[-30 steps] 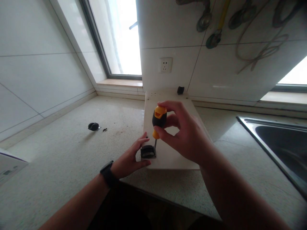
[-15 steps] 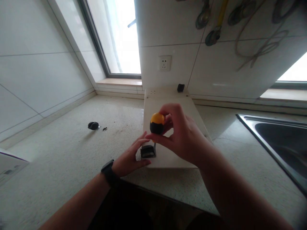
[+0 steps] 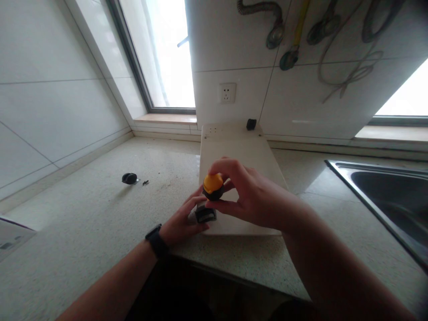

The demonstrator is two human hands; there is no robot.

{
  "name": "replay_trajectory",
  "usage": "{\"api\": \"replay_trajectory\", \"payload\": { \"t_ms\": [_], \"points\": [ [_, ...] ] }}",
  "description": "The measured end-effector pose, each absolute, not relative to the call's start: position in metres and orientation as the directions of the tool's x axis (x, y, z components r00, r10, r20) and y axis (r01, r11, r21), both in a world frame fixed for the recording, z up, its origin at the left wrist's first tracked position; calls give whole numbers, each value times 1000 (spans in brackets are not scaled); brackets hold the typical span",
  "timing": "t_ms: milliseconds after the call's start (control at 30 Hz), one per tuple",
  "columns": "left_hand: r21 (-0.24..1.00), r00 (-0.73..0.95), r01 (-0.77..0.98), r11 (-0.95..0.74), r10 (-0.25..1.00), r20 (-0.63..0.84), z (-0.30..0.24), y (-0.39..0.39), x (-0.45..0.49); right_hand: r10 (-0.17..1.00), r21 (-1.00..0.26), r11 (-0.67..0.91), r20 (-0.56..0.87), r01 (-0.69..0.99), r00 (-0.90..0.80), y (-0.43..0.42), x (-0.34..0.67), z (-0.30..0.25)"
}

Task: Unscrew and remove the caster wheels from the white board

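Observation:
A white board (image 3: 239, 149) lies on the countertop. At its near left corner sits a black caster (image 3: 205, 215), and the fingers and thumb of my left hand (image 3: 182, 224) are around it, steadying it on the board. My right hand (image 3: 239, 189) grips the rounded yellow and black handle of a screwdriver (image 3: 213, 185), held upright right above the caster. The handle and fingers hide its tip. Another caster (image 3: 251, 124) stands at the board's far right corner. A loose black caster (image 3: 129, 179) rests on the counter to the left, with small dark screws (image 3: 146, 183) beside it.
A metal sink (image 3: 384, 187) is set into the counter (image 3: 83, 249) on the right. A white box (image 3: 15, 236) shows at the left edge. Behind are a tiled wall with a socket (image 3: 227, 92), hanging hoses (image 3: 276, 35) and a window (image 3: 163, 53).
My right hand and the screwdriver have moved slightly left and nearer to me, and the handle has tilted. My left hand stays at the caster. The view has shifted a little.

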State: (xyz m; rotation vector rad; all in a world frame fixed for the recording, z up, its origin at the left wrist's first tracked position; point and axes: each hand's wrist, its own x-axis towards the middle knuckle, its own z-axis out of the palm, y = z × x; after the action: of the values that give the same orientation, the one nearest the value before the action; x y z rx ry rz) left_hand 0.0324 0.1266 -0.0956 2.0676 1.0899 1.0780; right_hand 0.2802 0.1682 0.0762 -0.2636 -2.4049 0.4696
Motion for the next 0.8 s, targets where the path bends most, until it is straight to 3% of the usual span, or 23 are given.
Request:
{"api": "replay_trajectory", "payload": {
  "t_ms": [133, 333, 500, 700, 800],
  "points": [
    [731, 340, 428, -532, 844, 415, -94, 126, 33, 292, -441, 896, 506, 48, -811, 163, 279, 78],
    [643, 306, 494, -586, 809, 502, -83, 119, 44, 297, -457, 889, 540, 21, -788, 165, 279, 74],
    [577, 188, 599, -555, 798, 572, -67, 113, 57, 300, -389, 919, 588, 63, -751, 165, 277, 72],
    [566, 336, 560, -605, 790, 513, -47, 112, 43, 278, -333, 942, 693, 47, -665, 164, 273, 75],
    [627, 349, 518, -582, 813, 466, -36, 110, 46, 301, -366, 930, 713, 30, -633, 161, 273, 77]
  ]
}}
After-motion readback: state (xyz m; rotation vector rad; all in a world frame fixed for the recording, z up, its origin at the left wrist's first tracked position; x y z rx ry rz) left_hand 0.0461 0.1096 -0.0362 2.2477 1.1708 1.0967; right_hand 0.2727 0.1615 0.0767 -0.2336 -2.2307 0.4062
